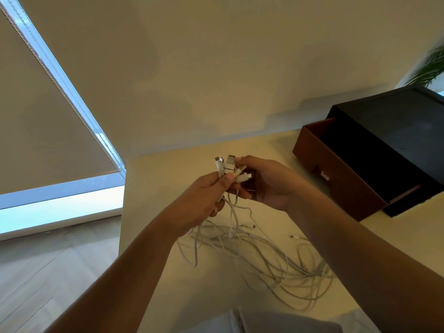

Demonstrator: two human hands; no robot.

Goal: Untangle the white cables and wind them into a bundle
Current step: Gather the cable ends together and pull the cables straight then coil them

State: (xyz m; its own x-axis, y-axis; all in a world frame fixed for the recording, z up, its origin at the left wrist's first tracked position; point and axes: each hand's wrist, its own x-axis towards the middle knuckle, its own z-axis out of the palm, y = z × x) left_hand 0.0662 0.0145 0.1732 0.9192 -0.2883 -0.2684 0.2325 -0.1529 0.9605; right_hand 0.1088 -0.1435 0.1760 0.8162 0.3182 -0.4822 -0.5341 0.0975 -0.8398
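Observation:
Several white cables (262, 258) lie in loose tangled loops on the cream table (168, 179), below my raised hands. My left hand (204, 198) grips a cluster of their plug ends (227, 168), which stick up above its thumb; one plug carries a white label. My right hand (264, 181) holds the same cluster from the right, its fingertips on the plugs. Strands hang from both hands down to the pile. Two more loose plug ends (294, 236) rest on the table near my right forearm.
A black box with a pulled-out brown drawer (336, 174) stands at the table's right rear. The table's left edge drops to a wooden floor (48, 272). A window with a roller blind (48, 116) is on the left. A plant (432, 66) shows at the far right.

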